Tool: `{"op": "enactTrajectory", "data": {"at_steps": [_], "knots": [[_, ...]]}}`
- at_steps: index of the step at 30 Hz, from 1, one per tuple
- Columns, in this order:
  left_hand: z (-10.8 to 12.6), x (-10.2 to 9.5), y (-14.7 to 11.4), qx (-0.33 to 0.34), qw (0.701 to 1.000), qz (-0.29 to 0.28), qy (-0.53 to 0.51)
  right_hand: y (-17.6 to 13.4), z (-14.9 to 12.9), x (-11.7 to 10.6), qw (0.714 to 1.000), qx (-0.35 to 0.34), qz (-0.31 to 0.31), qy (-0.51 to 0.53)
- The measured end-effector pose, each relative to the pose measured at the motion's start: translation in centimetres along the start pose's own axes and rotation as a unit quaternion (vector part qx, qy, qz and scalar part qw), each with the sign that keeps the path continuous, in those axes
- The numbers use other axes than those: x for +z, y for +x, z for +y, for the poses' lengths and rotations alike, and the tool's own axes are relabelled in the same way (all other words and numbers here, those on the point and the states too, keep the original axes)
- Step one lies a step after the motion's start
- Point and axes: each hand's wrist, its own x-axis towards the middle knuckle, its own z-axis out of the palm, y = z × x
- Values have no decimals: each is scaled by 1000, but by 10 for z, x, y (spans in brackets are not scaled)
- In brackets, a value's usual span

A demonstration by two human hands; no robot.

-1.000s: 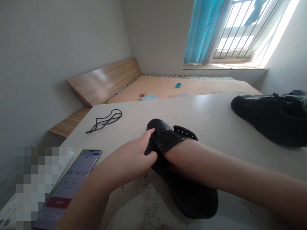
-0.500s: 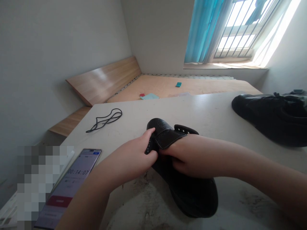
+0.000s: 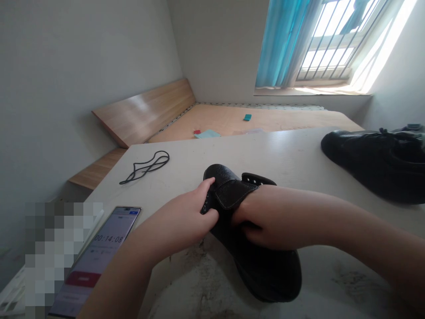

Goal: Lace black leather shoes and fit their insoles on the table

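Observation:
A black leather shoe (image 3: 279, 277) with no lace in its visible eyelets lies on the table, its rounded heel end towards me. My left hand (image 3: 195, 212) grips its left side near the eyelets, thumb and fingers closed on the leather. My right hand (image 3: 262, 217) reaches into the opening beside the raised tongue (image 3: 235, 192), its fingers curled and their tips hidden inside. Behind my right wrist the other eyelet flap (image 3: 257, 179) stands folded out.
A loose black shoelace (image 3: 146, 167) lies at the table's back left. A phone (image 3: 102, 248) showing a running timer rests at the left. A second black shoe (image 3: 375, 164), laced, stands at the right. Past the white table (image 3: 186, 153) is a bed (image 3: 285, 117).
My right hand has shifted slightly right and back inside the shoe. My left hand and the shoe keep their places.

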Motion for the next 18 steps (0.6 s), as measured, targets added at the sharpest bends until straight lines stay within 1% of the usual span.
{"op": "enactTrajectory", "data": {"at_steps": [2, 4, 6, 10, 14, 16, 18], "knots": [[-1, 0, 0, 3, 1000, 2, 1, 2, -2, 6, 998, 6, 56, -26], [-1, 0, 0, 4, 1000, 4, 0, 4, -4, 12, 993, -7, 108, -42], [-1, 0, 0, 3, 1000, 4, -1, 6, -5, 16, 990, -24, 131, -48], [0, -1, 0, 0, 1000, 5, -3, 6, -5, 16, 988, -27, 136, -71], [2, -1, -1, 3, 1000, 9, -5, 7, -5, 9, 986, -13, 138, -95], [3, -1, -1, 4, 1000, 10, -7, 6, -4, 4, 988, -8, 128, -91], [4, -1, -1, 1, 1000, 7, -10, 4, -3, -1, 991, -10, 106, -79]]}}
